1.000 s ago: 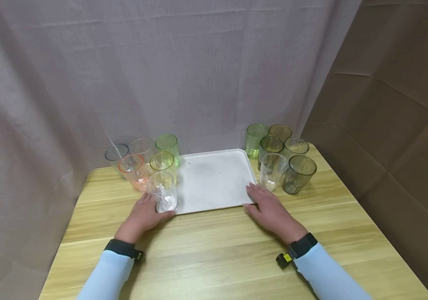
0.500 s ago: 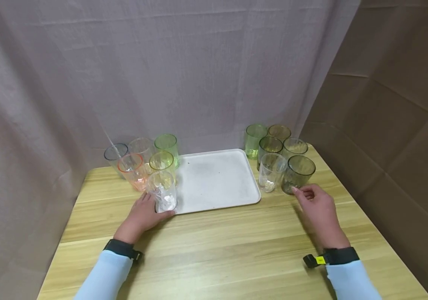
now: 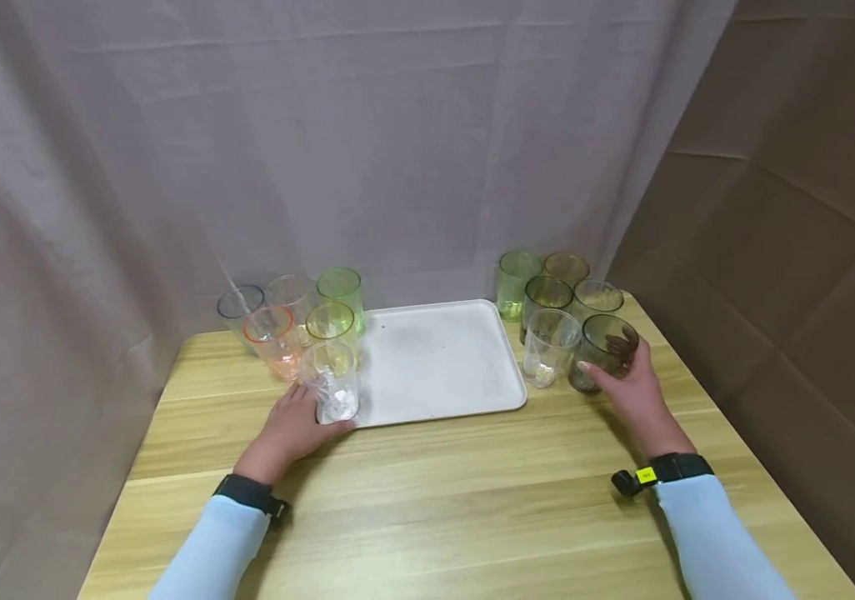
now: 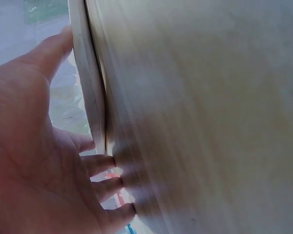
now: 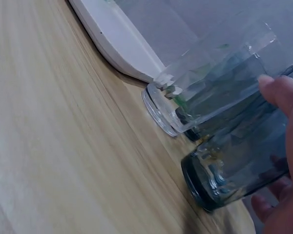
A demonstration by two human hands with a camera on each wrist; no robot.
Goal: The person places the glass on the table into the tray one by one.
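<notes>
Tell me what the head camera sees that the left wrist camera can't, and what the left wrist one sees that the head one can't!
Only the head view shows the right hand, the smoky glass it holds and the light blue right sleeve.
Only the left wrist view shows the palm of the left hand; the head view shows its back.
Both show the left hand, the white tray and the wooden table.

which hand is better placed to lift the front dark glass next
Right hand, likely: its fingers curl around that dark glass, while the left hand is away at a corner of the tray.
</notes>
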